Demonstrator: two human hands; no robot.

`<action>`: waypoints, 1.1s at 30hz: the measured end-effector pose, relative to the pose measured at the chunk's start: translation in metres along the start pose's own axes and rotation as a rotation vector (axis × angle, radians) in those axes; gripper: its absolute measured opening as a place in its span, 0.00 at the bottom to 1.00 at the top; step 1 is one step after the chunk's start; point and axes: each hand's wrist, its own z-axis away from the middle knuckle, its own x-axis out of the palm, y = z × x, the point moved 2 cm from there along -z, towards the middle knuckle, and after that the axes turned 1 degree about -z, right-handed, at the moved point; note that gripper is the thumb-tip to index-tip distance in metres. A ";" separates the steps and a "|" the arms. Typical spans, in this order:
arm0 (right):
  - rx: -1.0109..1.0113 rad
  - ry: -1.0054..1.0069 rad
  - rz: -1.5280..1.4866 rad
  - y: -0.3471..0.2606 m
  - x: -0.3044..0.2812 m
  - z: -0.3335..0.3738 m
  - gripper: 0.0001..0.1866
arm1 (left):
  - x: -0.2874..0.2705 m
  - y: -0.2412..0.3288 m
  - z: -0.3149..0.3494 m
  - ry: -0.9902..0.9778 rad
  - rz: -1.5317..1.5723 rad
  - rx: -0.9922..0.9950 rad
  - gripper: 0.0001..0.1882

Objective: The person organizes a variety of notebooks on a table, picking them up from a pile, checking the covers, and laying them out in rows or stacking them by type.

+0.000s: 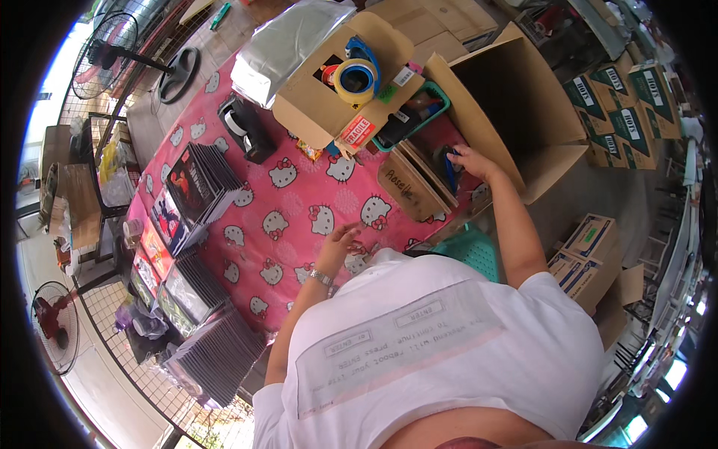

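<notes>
My right hand (473,161) reaches over the right side of the table, its fingers closed at a slim dark blue object (450,173) whose kind I cannot make out. That object is beside an open brown cardboard box (410,191) with handwriting on its flap. My left hand (342,247) is over the near edge of the pink patterned tablecloth (280,224), fingers loosely apart and nothing seen in them. Left of it stand stacks of thin disc cases (196,187) with printed covers, and more dark cases (217,359) nearer me.
A black tape dispenser (247,129) stands at the far side. A carton (314,112) carries a blue tape gun (363,56) and a yellow tape roll (354,81). Beyond are plastic sleeves (288,49), a green basket (434,97) and a large open box (516,97). A teal stool (471,251) is close by.
</notes>
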 end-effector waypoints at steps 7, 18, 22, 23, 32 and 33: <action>0.015 0.175 0.331 -0.010 -0.018 -0.035 0.29 | -0.024 -0.004 0.012 0.142 -0.028 0.028 0.20; 0.070 0.567 0.684 -0.043 0.023 -0.002 0.41 | 0.037 0.054 -0.005 0.171 -1.079 0.593 0.25; 0.056 0.664 0.596 -0.039 0.014 0.020 0.40 | 0.115 0.122 -0.061 0.120 -1.528 1.319 0.28; 0.053 0.668 0.604 -0.038 0.013 0.033 0.40 | 0.128 0.124 -0.076 0.141 -1.560 1.445 0.29; -0.189 0.921 0.341 -0.043 -0.002 0.150 0.35 | 0.195 0.103 -0.115 -0.199 -1.759 1.341 0.10; -0.214 0.905 0.384 -0.053 -0.005 0.148 0.35 | 0.204 0.103 -0.118 -0.186 -1.736 1.376 0.10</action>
